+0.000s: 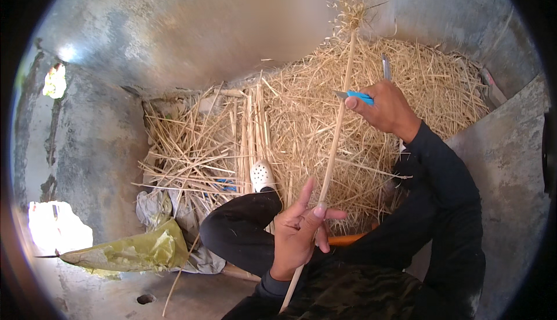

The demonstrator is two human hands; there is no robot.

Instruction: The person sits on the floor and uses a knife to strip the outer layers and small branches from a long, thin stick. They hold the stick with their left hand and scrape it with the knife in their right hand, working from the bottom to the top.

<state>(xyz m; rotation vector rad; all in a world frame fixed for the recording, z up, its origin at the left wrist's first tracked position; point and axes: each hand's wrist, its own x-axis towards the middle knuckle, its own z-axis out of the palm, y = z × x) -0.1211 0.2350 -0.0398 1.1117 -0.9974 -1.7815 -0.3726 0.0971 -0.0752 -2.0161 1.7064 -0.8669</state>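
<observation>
A long, pale wooden strip point(335, 140), perhaps bamboo or cane, slants from my lap up to a tuft of curled shavings point(353, 14) at its far end. My left hand point(299, 227) grips its near part, thumb pressed on it, with some fingers stretched out past it. In my right hand point(387, 108) is a knife with a blue handle point(361, 97); its blade point(342, 94) points left and lies at the strip's side. A grey metal piece point(386, 68) sticks out beyond the right fist; what it belongs to is hidden.
Loose shavings point(301, 105) cover much of the floor. Several thin sticks point(191, 152) lie at left, beside a bundle of longer strips point(255, 120). A white clog point(262, 175) is on my foot. Yellowish sheeting point(133, 249) lies lower left; grey walls point(191, 24) surround the space.
</observation>
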